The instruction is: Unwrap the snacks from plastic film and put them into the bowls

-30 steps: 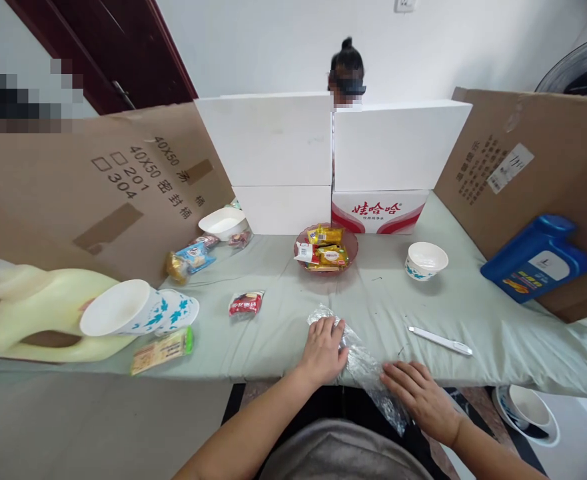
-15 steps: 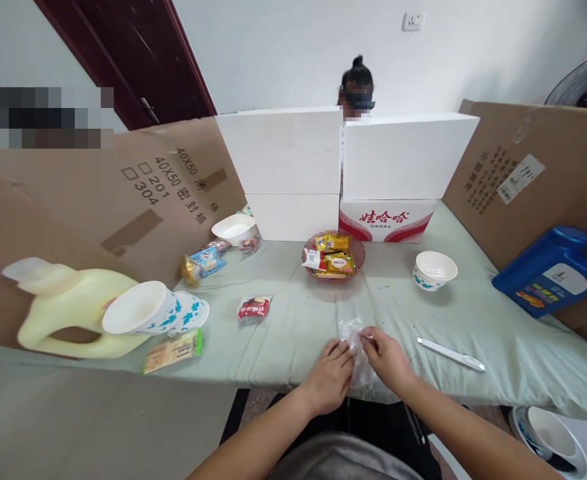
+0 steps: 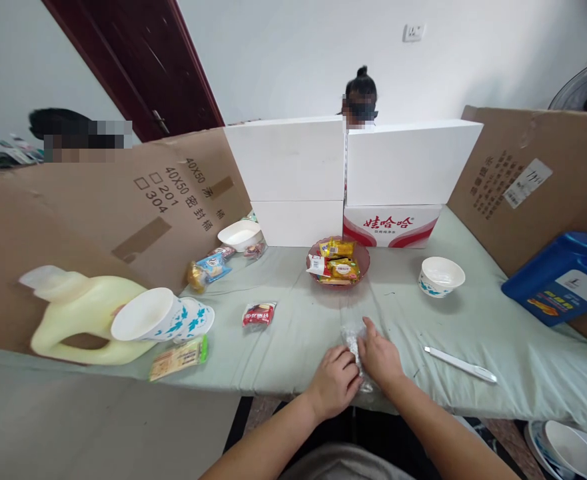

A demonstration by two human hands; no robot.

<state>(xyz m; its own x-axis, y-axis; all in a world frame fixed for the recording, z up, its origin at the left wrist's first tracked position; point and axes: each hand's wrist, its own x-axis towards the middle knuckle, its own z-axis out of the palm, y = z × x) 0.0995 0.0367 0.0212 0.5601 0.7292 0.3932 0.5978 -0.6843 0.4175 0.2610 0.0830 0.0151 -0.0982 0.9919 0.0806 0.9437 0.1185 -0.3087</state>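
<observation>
Two hands meet at the near edge of the table (image 3: 293, 333): the left hand (image 3: 334, 381) and right hand (image 3: 379, 353) are pressed close together, both curled and pinching one crumpled clear plastic bag (image 3: 352, 338) that lies on the green cloth between them. One red dish (image 3: 338, 261) holds several yellow snack packets. Two white bowls, the far-left bowl (image 3: 240, 235) and the right bowl (image 3: 441, 275), appear empty. Two stacked paper cups (image 3: 160, 317) lie on their side against one yellow jug (image 3: 76, 313). One red packet (image 3: 258, 313), one white pen (image 3: 460, 364) and one blue jug (image 3: 560, 280) lie apart.
</observation>
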